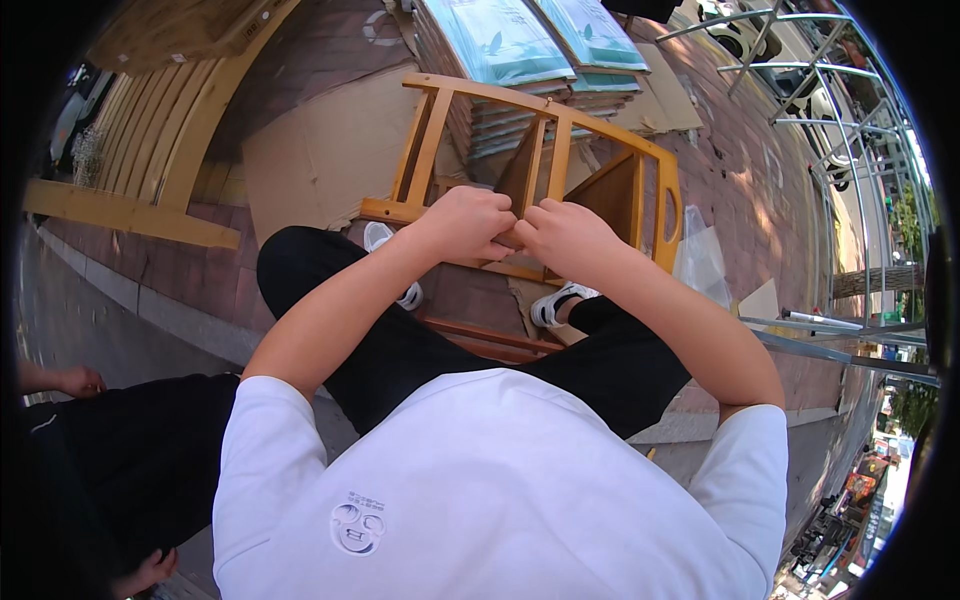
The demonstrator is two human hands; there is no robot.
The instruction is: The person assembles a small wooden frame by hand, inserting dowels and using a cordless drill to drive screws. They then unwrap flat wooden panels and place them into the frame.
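Observation:
An orange-brown wooden frame (pixel 494 91), like a small shelf or stool with an oval slot in its right end, lies tipped over between my feet. Over its near side, my left hand (pixel 467 222) and my right hand (pixel 566 236) meet with fingertips almost touching. The fingers of both are closed in a pinch. Whatever sits between them is too small or too hidden to make out. Brown panels (pixel 612 196) show inside the frame, just beyond my right hand. My hands cover part of the near rail, so I cannot tell whether they touch it.
Flat cardboard (pixel 325 150) lies on the brick paving. Stacked panels in blue-green wrap (pixel 500 45) stand beyond the frame. A slatted wooden piece (pixel 160 130) is at far left, metal tubing (pixel 845 100) at right. Another person's dark-clothed legs (pixel 130 470) are at lower left.

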